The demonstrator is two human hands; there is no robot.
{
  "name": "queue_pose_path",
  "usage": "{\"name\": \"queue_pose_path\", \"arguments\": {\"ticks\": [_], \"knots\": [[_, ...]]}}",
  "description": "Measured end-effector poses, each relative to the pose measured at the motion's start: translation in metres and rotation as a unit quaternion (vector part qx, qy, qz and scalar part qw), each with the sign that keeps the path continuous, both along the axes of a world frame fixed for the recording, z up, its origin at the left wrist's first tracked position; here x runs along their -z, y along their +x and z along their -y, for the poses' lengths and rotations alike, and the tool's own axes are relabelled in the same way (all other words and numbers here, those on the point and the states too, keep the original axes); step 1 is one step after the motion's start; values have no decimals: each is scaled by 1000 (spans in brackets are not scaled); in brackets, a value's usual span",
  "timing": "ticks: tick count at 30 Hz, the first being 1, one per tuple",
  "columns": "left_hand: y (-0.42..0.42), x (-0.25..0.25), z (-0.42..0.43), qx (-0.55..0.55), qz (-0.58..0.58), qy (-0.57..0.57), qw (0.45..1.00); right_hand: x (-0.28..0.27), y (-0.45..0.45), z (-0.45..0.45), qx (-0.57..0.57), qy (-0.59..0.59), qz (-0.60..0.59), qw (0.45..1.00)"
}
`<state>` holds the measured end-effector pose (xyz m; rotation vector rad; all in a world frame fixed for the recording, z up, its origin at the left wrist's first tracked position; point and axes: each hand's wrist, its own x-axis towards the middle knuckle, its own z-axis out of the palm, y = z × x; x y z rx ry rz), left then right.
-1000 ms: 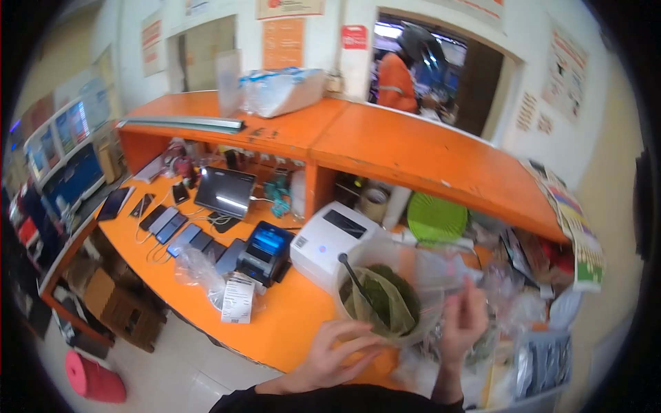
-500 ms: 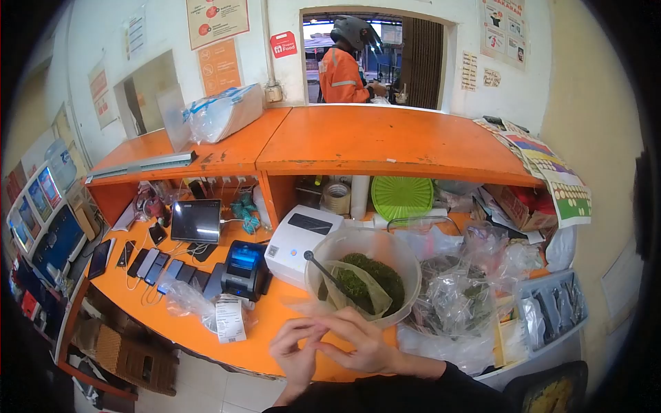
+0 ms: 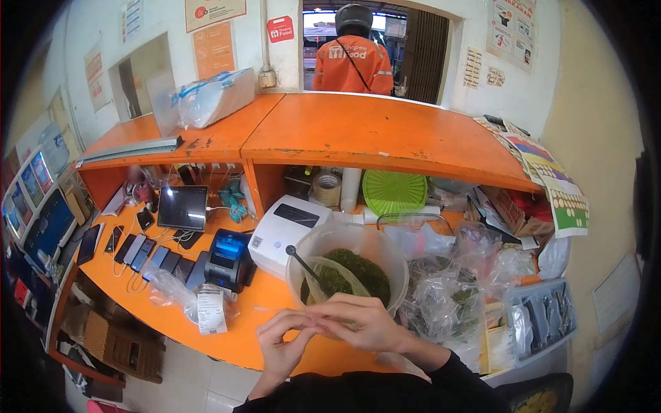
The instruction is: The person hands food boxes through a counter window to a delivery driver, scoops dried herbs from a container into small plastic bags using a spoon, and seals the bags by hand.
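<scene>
In the head view, the left hand [image 3: 281, 341] and right hand [image 3: 365, 323] are half-curled, fingertips pinched together; anything gripped cannot be discerned. Beyond them, the translucent plastic tub [image 3: 352, 235] of shredded greens [image 3: 372, 277] is placed seemingly for easy reach.

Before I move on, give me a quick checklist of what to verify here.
1. Translucent white round plastic bucket upright on the orange table: ok.
2. Finely cut green filling in the bucket: ok, plenty visible.
3. Long dark tool handle in sight: ok, sloping up toward the bucket's left rim.
4. Left hand and right hand apart: not ok, their fingers meet at the bucket's near side.
5. Something thin pinched between the fingers: cannot tell.
6. Heap of crumpled clear plastic bags well away from the bucket: not ok, it lies close on the right.
</scene>
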<state>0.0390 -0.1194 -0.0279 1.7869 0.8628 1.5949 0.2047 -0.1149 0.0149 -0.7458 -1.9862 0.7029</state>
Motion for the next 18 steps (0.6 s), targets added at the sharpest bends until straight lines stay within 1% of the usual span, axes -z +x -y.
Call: {"name": "queue_pose_path", "arguments": {"ticks": [3, 6, 7, 10, 12, 13, 15, 16, 17, 18], "knots": [[10, 10, -5, -40, 119, -52, 991, 18, -9, -6, 99, 159, -102, 977], [16, 1, -13, -171, 92, 14, 981, 25, -5, -24, 159, 244, -93, 952], [17, 0, -14, -183, 63, 28, 981, 16, 0, -23, 133, 282, -20, 950], [17, -4, -18, -204, -37, 92, 974, 13, -7, -23, 155, 241, 51, 957], [20, -10, -17, -193, -119, 156, 961, 14, -11, -25, 175, 233, 52, 955], [19, -9, -16, -176, -138, 160, 961, 15, -12, -26, 185, 230, 53, 954], [14, -6, -15, -143, -174, 172, 959, 13, -6, -27, 162, 201, 27, 966], [13, -11, -19, -157, -139, 162, 964, 11, -2, -27, 148, 187, 15, 971], [11, -17, -24, -172, -103, 152, 968, 8, 3, -26, 109, 141, 5, 984], [7, -17, -27, -115, -52, 98, 987, 3, 9, -22, 68, 94, -5, 993]]}}
